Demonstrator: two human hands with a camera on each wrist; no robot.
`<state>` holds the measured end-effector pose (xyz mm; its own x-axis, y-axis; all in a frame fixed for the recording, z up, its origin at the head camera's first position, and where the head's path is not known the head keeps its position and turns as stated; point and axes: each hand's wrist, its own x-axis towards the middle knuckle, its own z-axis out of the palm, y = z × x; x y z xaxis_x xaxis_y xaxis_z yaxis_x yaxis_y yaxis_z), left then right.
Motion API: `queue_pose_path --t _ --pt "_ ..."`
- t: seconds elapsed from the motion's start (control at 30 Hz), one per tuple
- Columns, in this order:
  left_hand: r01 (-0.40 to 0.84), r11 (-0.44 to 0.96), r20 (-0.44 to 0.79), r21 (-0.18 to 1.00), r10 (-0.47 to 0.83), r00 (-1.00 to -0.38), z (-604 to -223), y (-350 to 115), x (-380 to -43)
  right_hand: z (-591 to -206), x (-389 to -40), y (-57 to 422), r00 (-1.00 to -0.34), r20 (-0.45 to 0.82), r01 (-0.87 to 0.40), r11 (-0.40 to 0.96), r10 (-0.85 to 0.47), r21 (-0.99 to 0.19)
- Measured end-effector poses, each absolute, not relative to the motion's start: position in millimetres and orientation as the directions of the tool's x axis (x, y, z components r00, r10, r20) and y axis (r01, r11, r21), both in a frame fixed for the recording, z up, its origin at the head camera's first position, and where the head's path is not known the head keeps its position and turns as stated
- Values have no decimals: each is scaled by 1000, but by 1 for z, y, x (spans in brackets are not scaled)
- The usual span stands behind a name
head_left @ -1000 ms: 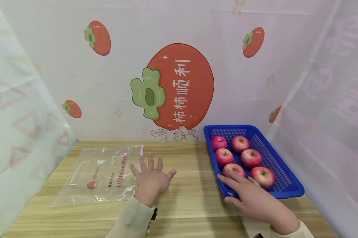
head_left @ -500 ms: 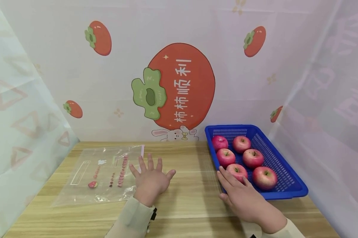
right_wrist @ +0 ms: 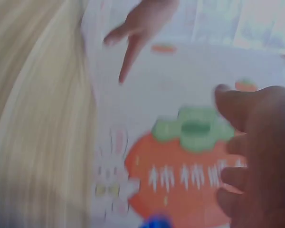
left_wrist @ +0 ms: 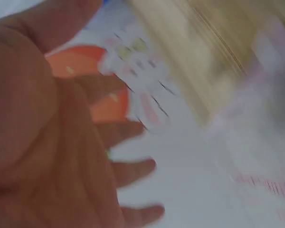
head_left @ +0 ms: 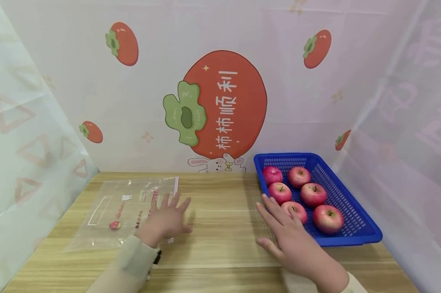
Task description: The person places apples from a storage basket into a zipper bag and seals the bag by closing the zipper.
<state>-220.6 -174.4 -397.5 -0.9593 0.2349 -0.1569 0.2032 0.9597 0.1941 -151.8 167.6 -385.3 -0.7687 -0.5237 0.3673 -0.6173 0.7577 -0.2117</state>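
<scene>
My left hand [head_left: 165, 221] is over the right part of a clear printed plastic bag [head_left: 107, 240], fingers spread and nothing held. The bag lies flat on the wooden table, with a pink strip along its right edge. In the left wrist view the left palm [left_wrist: 42, 142] shows with its fingers apart. My right hand [head_left: 297, 248] hovers by the near left corner of a blue basket [head_left: 356, 207], fingers straight and holding nothing. Several red apples [head_left: 313, 194] sit in the basket; the right fingers partly cover the nearest left apple [head_left: 295, 211].
The wooden table [head_left: 220, 236] runs between the bag and the basket. A white backdrop [head_left: 140, 89] with printed persimmons and a rabbit stands behind, with cloth walls on the left and right.
My left hand has shifted left from the bag's right edge to over the bag. The right hand has drawn left, away from over the basket's near rim.
</scene>
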Motion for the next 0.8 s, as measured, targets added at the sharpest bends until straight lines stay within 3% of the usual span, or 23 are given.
queue_pose_path --t 0.13,0.33,0.47,0.63,0.8 --pt "237 950 -145 203 268 -952 -406 -212 -238 -382 -149 135 -737 405 -660 705 -541 -259" --pt "218 941 -201 258 273 -941 -416 -247 -256 -390 -159 85 -854 217 -518 736 -473 -436" --pt "212 937 -215 279 276 -937 -426 -257 -265 -397 -174 59 -905 92 -404 773 -415 -490" --pt "205 918 -221 340 290 -931 -441 -260 -279 -407 -191 40 -934 6 -310 800 -358 -513" --pt "209 923 -237 323 293 -926 -448 -257 -284 -412 -196 32 -937 -32 -277 799 -347 -534"
